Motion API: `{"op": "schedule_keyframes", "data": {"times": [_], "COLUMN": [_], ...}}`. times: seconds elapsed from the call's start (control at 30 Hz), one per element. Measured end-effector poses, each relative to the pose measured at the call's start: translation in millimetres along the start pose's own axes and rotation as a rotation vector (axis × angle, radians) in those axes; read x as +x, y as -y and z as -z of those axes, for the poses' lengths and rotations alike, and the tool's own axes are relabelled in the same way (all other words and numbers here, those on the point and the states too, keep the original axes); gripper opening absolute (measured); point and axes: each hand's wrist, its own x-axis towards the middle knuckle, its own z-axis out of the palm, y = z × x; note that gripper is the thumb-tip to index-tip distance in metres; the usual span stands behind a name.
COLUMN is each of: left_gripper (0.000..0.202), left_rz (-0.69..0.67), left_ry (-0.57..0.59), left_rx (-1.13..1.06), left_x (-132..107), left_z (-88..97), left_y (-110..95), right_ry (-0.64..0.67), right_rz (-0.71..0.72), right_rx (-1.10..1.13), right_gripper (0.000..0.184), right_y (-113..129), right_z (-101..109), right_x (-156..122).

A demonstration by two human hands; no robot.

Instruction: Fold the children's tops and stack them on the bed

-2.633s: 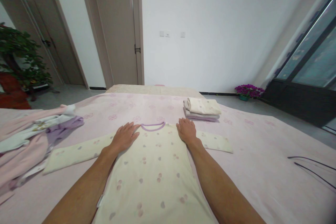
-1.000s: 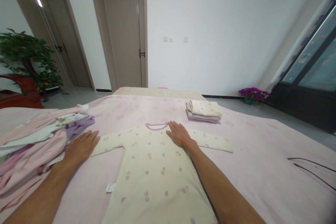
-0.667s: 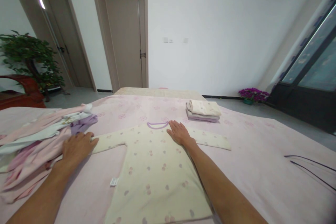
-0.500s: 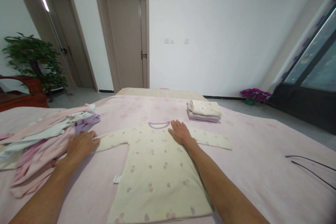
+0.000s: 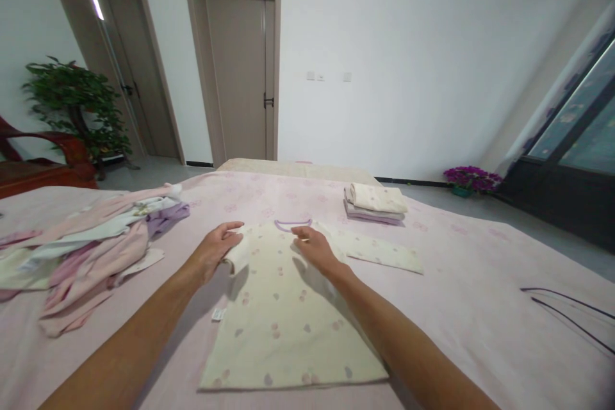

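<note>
A cream long-sleeved shirt [image 5: 283,307] with small pinkish and grey prints and a lilac neckband lies spread flat on the bed. My left hand [image 5: 216,251] is at its left shoulder, thumb and fingers closing on the left sleeve [image 5: 240,257], which is bent inward over the body. Above the chest, just below the neckband [image 5: 283,225], my right hand [image 5: 317,251] hovers with bent fingers and thumb apart, casting a shadow on the cloth. The right sleeve [image 5: 384,253] extends flat beyond it. A white label [image 5: 218,314] sticks out at the left side seam.
On the left lies a loose heap of pink, white and purple clothes [image 5: 100,237]. A small stack of folded clothes [image 5: 375,204] sits beyond the right sleeve. Two dark thin strips [image 5: 567,295] lie at the right on the pink bed sheet [image 5: 471,307].
My left hand has moved right from the heap's edge, bringing the left sleeve inward. My right hand has lifted off the right shoulder and shifted left toward the neckband.
</note>
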Motion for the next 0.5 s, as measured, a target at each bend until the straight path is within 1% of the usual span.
{"op": "schedule_keyframes", "data": {"times": [0.03,0.07,0.1,0.13,0.17,0.2,0.23,0.3,0.37,0.43,0.5], "left_gripper": [0.073,0.073,0.072,0.070,0.067,0.065,0.062,0.057,0.046,0.037,0.039], "left_rz": [0.018,0.031,0.041,0.047,0.050,0.050,0.052,0.060,0.036,-0.016,-0.039], "left_ry": [0.052,0.105,0.155,0.207,0.251,0.284,0.301,0.278,0.234,0.213,0.222], "left_rx": [-0.071,-0.137,-0.200,-0.257,-0.299,-0.313,-0.284,-0.088,0.227,0.577,0.893], "left_x": [-5.1,-9.2,-12.6,-15.3,-17.6,-19.7,-22.1,-29.0,-40.8,-58.4,-79.7], "left_z": [-12.1,-22.6,-31.0,-37.3,-41.2,-42.7,-41.5,-31.8,-14.8,4.3,19.1], "left_y": [-2.3,-3.9,-4.9,-5.1,-4.6,-3.4,-1.7,2.4,5.6,6.5,4.7], "right_ry": [0.111,0.195,0.251,0.266,0.239,0.183,0.113,-0.003,-0.060,-0.095,-0.146], "right_rz": [-0.029,-0.041,-0.046,-0.046,-0.059,-0.084,-0.117,-0.180,-0.210,-0.223,-0.222], "right_rx": [0.204,0.370,0.474,0.529,0.536,0.507,0.462,0.407,0.450,0.536,0.599], "right_gripper": [0.050,0.063,0.075,0.085,0.091,0.092,0.088,0.072,0.057,0.049,0.046], "right_y": [11.8,22.5,31.3,37.9,41.9,43.4,42.7,37.1,29.8,24.5,22.3], "right_z": [-8.8,-17.7,-26.4,-34.4,-41.4,-47.1,-51.1,-54.2,-52.0,-47.6,-43.8], "right_x": [-5.2,-10.5,-15.6,-20.1,-23.8,-26.7,-28.5,-29.4,-28.1,-26.1,-24.3]}}
